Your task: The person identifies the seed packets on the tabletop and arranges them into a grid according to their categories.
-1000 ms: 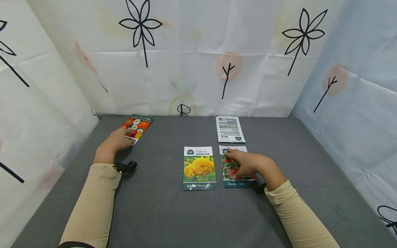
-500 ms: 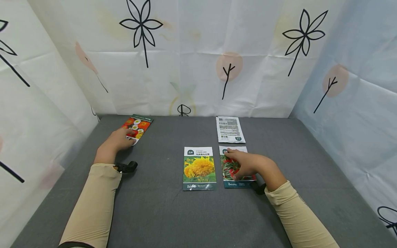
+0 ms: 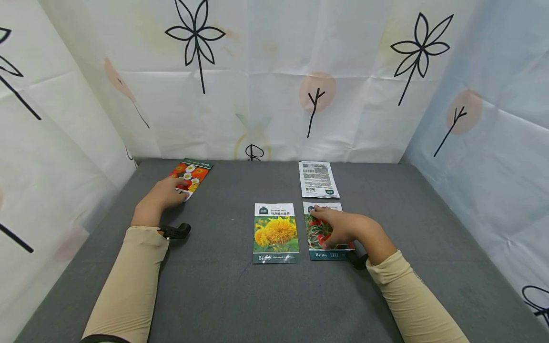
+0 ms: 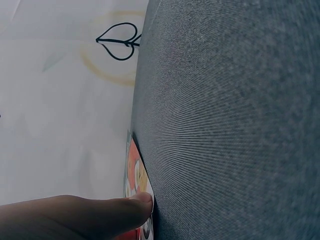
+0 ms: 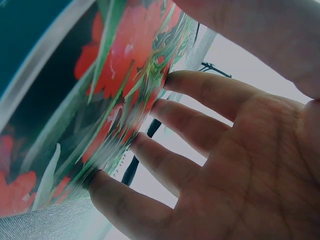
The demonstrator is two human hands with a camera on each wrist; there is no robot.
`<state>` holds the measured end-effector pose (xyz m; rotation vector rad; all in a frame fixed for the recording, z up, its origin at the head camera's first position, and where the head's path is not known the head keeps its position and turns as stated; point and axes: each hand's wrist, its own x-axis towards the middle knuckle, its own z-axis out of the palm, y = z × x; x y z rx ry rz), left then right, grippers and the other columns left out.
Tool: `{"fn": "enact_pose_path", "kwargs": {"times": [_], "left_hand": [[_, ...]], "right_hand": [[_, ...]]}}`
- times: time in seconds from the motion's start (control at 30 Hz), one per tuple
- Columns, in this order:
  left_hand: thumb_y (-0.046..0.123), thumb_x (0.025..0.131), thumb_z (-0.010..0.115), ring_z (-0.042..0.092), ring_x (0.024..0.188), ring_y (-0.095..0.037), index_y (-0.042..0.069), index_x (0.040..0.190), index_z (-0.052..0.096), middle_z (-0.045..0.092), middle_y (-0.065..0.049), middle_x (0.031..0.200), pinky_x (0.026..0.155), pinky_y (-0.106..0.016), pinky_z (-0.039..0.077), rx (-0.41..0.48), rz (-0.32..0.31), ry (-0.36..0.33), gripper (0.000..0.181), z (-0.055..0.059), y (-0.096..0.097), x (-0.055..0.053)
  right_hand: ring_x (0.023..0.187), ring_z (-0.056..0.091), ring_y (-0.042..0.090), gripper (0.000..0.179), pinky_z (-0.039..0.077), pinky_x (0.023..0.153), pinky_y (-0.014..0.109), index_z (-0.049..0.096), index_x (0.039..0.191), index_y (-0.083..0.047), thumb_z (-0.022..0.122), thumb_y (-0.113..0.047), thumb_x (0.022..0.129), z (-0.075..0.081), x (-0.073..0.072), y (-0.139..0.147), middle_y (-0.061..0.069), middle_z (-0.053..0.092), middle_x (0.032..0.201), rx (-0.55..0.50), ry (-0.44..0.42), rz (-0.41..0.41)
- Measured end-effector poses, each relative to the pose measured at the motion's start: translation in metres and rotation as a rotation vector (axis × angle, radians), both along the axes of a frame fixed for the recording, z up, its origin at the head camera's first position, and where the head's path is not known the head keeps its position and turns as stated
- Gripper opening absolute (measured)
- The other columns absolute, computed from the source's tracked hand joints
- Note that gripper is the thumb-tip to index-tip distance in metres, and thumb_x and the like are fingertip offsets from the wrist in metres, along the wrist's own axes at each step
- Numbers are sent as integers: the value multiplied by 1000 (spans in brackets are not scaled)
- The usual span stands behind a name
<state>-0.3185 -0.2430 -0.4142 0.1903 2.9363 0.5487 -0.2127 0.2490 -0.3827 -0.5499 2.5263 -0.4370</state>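
At the table's far left, my left hand [image 3: 163,193] rests on a seed packet [image 3: 195,174] printed with red, orange and white flowers. The left wrist view shows a digit pressing the packet's [image 4: 134,172] face near its edge; the other fingers are hidden there. My right hand [image 3: 347,226] lies over a red-flower seed packet [image 3: 317,233] at right of centre. In the right wrist view its spread, fairly straight fingers [image 5: 200,90] touch the packet's printed face [image 5: 115,55]. Left of that packet lies a yellow-sunflower seed packet [image 3: 276,233], face up.
Behind the red-flower packet, a white packet [image 3: 318,178] lies with its printed text side up. The grey table [image 3: 231,295] ends at a patterned white cloth [image 3: 266,109] at the back, with more cloth on both sides.
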Motion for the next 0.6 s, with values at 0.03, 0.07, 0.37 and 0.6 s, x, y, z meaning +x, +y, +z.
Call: {"fn": "enact_pose_path", "kwargs": {"times": [0.03, 0.07, 0.37, 0.6], "left_hand": [[23, 105, 59, 42, 141, -59, -5, 150, 53, 46, -40, 154, 116, -75, 34, -1, 1, 0, 54, 0, 0, 0], [23, 105, 59, 42, 141, -59, -5, 150, 53, 46, -40, 154, 116, -75, 34, -4, 1, 0, 54, 0, 0, 0], [23, 104, 58, 45, 138, -57, -5, 149, 54, 47, -39, 153, 116, -74, 35, 2, -4, 5, 53, 1, 2, 1], [22, 104, 58, 45, 138, -57, -5, 149, 54, 47, -39, 153, 115, -74, 36, 1, -4, 5, 52, -1, 2, 0]], "right_hand": [[161, 22, 48, 96, 40, 119, 64, 29, 168, -7, 85, -16, 91, 0, 0, 0, 21, 14, 177, 1, 0, -1], [161, 22, 48, 96, 40, 119, 64, 30, 168, -7, 85, -17, 91, 0, 1, 0, 21, 14, 177, 3, 1, 0], [161, 20, 48, 96, 39, 119, 64, 29, 168, -8, 85, -16, 91, 1, 0, 0, 20, 13, 178, 7, -10, -9], [161, 21, 48, 95, 39, 119, 64, 29, 168, -8, 85, -16, 91, -1, -2, 0, 21, 13, 178, 2, -9, -6]]}}
